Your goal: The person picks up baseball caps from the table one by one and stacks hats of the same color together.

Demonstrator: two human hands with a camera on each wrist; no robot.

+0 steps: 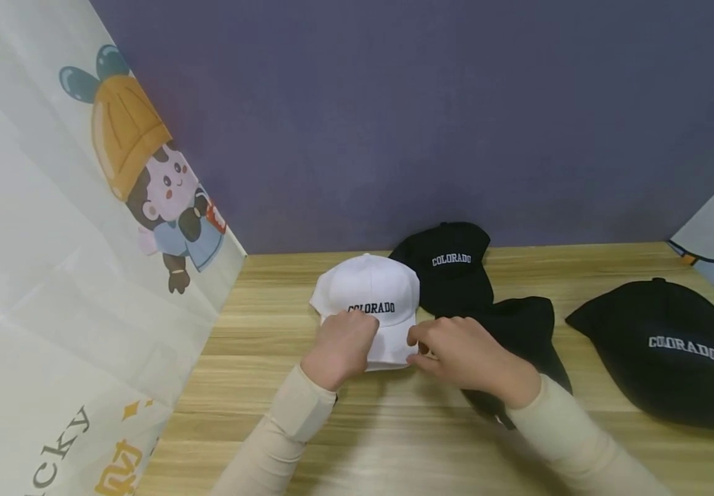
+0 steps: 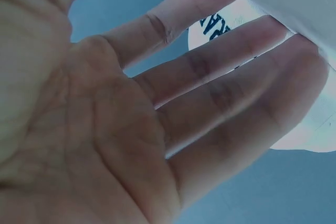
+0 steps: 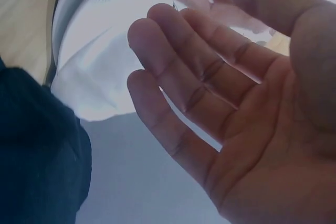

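A white baseball cap (image 1: 369, 286) lettered COLORADO stands on the table, its brim toward me. My left hand (image 1: 341, 348) is over the left part of the brim. In the left wrist view its long fingers (image 2: 210, 98) are nearly straight, with their tips at the edge of white cap fabric; the thumb is mostly out of view. At the brim's right edge is my right hand (image 1: 465, 358). Its fingers (image 3: 178, 72) are loosely bent in the right wrist view, and a gap shows between thumb and forefinger. Whether its fingertips touch the brim, I cannot tell.
A black COLORADO cap (image 1: 450, 269) sits behind the white one. Another black cap (image 1: 518, 331) lies partly under my right forearm, and a third black cap (image 1: 661, 351) is at the right. A grey-blue wall (image 1: 425, 124) backs the wooden table (image 1: 258, 331); a printed sheet (image 1: 53, 241) borders its left.
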